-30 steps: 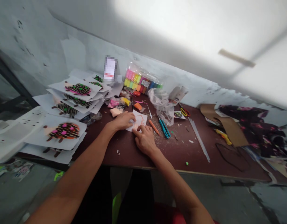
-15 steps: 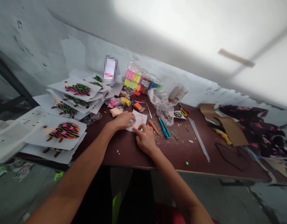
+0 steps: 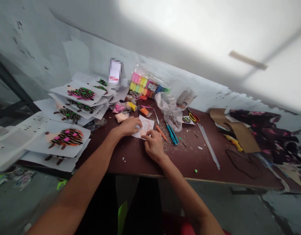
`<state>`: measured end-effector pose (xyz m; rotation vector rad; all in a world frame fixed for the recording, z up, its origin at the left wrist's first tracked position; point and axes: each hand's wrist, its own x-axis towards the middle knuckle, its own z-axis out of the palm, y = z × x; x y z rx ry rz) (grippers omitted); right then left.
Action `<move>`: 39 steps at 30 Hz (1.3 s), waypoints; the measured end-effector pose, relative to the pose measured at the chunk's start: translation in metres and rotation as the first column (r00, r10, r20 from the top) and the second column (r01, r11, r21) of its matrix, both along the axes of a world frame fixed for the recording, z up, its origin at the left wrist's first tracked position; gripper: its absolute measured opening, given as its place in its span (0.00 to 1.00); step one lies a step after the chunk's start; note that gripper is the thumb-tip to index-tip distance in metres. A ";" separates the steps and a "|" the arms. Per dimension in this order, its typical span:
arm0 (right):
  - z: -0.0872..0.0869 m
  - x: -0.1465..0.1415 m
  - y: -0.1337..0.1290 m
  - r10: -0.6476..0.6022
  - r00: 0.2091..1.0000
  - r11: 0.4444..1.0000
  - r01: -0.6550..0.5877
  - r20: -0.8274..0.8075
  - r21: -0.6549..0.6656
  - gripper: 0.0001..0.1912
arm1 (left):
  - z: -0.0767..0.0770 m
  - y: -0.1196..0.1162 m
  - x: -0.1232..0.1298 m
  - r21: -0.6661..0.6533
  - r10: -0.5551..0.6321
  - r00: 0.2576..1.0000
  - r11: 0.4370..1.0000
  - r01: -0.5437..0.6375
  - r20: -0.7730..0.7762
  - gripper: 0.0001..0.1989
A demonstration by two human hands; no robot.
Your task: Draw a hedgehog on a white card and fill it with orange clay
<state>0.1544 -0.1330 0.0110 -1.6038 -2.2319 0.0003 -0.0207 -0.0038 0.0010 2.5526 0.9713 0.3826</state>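
A small white sheet of paper (image 3: 148,121) with an orange outline drawn on it lies on the table in front of me. My left hand (image 3: 130,126) rests over its left edge, fingers bent loosely and lying on the sheet. With its index finger stretched out, my right hand (image 3: 153,143) presses on a peach-coloured patch, apparently soft clay, at the lower part of the drawing. Its other fingers are partly curled, and I see nothing gripped in them. Just right of the paper lie an orange crayon-like stick (image 3: 161,133) and a teal utility knife (image 3: 172,135).
Stacked paper sheets (image 3: 67,140) with hedgehog-like clay pictures stand at left. Behind are a phone (image 3: 115,71), a pack of coloured clay (image 3: 148,86), clay bags (image 3: 122,117) and a plastic bag (image 3: 173,117). Rightward lie scissors (image 3: 194,117), clear sticks (image 3: 209,147) and a yellow glue gun (image 3: 235,143).
My right hand has shifted slightly to the right along the paper, its index finger still on the lower part. My left hand stays in place.
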 end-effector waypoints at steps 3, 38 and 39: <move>0.000 -0.001 0.000 0.021 1.000 1.000 -0.021 0.004 -0.019 0.20 | -0.001 0.001 0.000 -0.001 -0.007 1.000 1.000 0.007 -0.004 0.15; 0.003 -0.004 -0.002 0.018 0.997 1.000 -0.018 0.078 -0.001 0.23 | 0.002 -0.001 0.001 -0.006 -0.003 0.999 1.000 0.003 -0.034 0.16; 0.004 -0.004 -0.002 0.021 0.995 1.000 -0.021 0.096 -0.003 0.23 | 0.002 -0.001 0.001 -0.004 -0.005 0.999 1.000 0.005 -0.032 0.16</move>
